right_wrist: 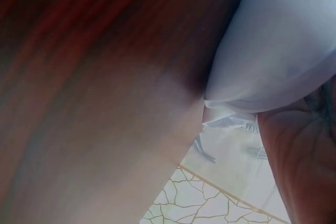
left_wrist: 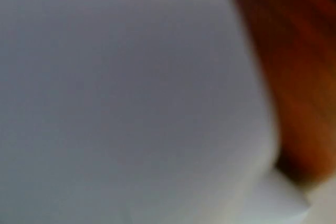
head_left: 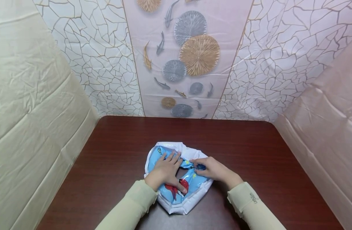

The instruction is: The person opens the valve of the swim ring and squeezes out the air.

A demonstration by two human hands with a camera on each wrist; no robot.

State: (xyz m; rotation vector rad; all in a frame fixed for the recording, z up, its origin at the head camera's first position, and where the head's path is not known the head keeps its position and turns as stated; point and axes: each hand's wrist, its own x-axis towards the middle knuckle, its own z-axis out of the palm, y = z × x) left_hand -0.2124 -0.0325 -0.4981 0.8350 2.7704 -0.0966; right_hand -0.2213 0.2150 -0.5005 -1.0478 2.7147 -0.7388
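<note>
A partly puffed-up inflatable swim ring (head_left: 196,180) lies on the table, light blue on top with a red cartoon print and a white outer side. My left hand (head_left: 168,172) rests flat on its left part, fingers spread, the thumb reaching over the red print. At the ring's right inner edge, my right hand (head_left: 211,168) pinches the blue film with curled fingers. Something small and dark blue (head_left: 201,166) shows between that thumb and fingers; its kind is unclear. The right wrist view shows the right palm (right_wrist: 299,166) beside the white side. Blurred white fills most of the left wrist view.
The dark red-brown table (head_left: 121,137) extends around the ring on all sides. A patterned cloth (head_left: 176,89) hangs behind its back edge. Pale quilted cloths stand at the left (head_left: 43,127) and right (head_left: 322,118).
</note>
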